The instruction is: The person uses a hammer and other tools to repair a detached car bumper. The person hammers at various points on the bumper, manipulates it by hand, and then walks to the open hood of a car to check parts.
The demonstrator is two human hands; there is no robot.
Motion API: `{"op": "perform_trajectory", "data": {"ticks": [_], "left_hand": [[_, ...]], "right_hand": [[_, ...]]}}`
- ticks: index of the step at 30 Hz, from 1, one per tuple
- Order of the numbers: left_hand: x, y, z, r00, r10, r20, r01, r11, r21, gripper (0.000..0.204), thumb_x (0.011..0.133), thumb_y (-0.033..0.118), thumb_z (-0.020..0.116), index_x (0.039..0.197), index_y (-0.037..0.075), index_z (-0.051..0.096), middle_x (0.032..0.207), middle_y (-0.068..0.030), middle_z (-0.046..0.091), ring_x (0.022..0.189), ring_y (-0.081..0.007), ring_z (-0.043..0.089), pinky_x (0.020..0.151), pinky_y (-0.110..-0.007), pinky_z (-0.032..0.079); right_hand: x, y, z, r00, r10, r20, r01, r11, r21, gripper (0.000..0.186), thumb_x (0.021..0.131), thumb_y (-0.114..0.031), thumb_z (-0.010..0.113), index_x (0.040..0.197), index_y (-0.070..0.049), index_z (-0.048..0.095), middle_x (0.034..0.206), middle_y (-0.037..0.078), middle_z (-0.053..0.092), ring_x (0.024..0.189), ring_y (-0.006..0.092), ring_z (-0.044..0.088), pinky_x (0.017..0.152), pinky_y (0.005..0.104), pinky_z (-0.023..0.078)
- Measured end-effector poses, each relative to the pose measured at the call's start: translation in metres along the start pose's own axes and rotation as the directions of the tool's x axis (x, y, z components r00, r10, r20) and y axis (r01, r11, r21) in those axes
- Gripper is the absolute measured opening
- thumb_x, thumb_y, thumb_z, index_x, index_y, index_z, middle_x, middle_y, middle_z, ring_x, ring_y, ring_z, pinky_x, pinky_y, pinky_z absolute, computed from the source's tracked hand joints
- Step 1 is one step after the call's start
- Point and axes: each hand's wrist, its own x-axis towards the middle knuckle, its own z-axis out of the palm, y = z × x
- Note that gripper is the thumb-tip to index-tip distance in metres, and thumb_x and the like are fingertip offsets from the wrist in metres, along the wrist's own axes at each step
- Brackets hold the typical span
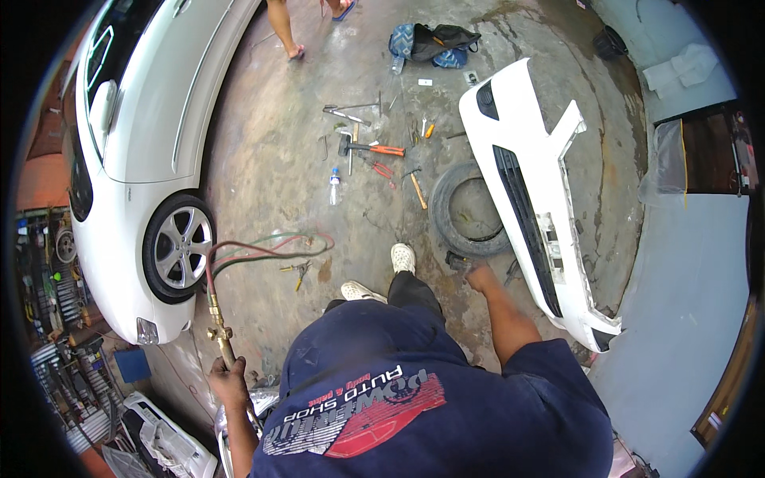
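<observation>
My left hand (229,381) is wrapped round a brass gas torch (217,319) at the lower left, beside the front of a white car. A red and a green hose (271,247) run from the torch's far end and loop over the floor. My right hand (481,278) is at the right, near the white bumper, with its fingers curled. A small dark object (457,260) shows just past those fingers; whether I grip it or it lies on the floor, I cannot tell. The torch's near end is hidden beside my forearm.
The white car (151,103) stands left. A loose white bumper (518,151) lies right, against a tyre (442,209). Ahead are hammers (374,148), pliers (301,275), a water bottle (335,186) and a backpack (446,40). Another person's leg (283,28) shows at the top.
</observation>
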Motion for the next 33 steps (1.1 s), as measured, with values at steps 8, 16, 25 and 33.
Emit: {"op": "perform_trajectory", "data": {"ticks": [8,16,25,33], "left_hand": [[0.044,0.019,0.008,0.999,-0.035,0.017,0.037,0.990,-0.138,0.023,0.083,0.016,0.077,0.079,-0.002,0.065,0.066,0.0001,0.054,0.061,-0.0118,0.047,0.056,-0.033,0.040],[0.168,0.030,0.023,0.992,0.113,0.060,-0.098,0.972,-0.214,0.024,0.080,0.017,0.079,0.083,-0.004,0.068,0.069,-0.0005,0.055,0.064,-0.0127,0.049,0.059,-0.034,0.042],[0.327,0.084,0.044,0.896,0.353,0.270,-0.320,0.934,-0.159,0.030,0.078,0.020,0.080,0.084,-0.007,0.068,0.066,-0.0106,0.061,0.063,-0.0183,0.055,0.063,-0.038,0.048],[0.410,0.125,0.058,0.809,0.452,0.376,-0.431,0.891,-0.143,0.030,0.078,0.023,0.078,0.082,-0.006,0.070,0.065,-0.0148,0.063,0.061,-0.0225,0.057,0.063,-0.041,0.049]], "right_hand": [[0.002,0.048,0.007,0.917,-0.271,0.293,0.388,0.780,-0.491,0.025,0.080,-0.024,0.077,0.101,-0.011,0.077,0.094,0.011,0.077,0.094,0.0320,0.074,0.085,0.0484,0.058],[-0.005,-0.055,-0.044,0.982,-0.137,-0.131,0.127,0.988,-0.084,0.030,0.089,-0.024,0.071,0.103,0.003,0.071,0.092,0.023,0.074,0.078,0.0331,0.074,0.072,0.0428,0.057],[-0.087,-0.232,-0.083,0.982,0.175,-0.071,-0.157,0.967,0.202,0.039,0.091,-0.022,0.072,0.122,0.002,0.068,0.096,0.022,0.075,0.080,0.0303,0.074,0.079,0.0430,0.056],[-0.159,-0.267,-0.062,0.924,0.383,-0.015,-0.351,0.860,0.369,0.045,0.093,-0.022,0.072,0.131,0.001,0.065,0.097,0.023,0.076,0.078,0.0284,0.074,0.078,0.0409,0.056]]}}
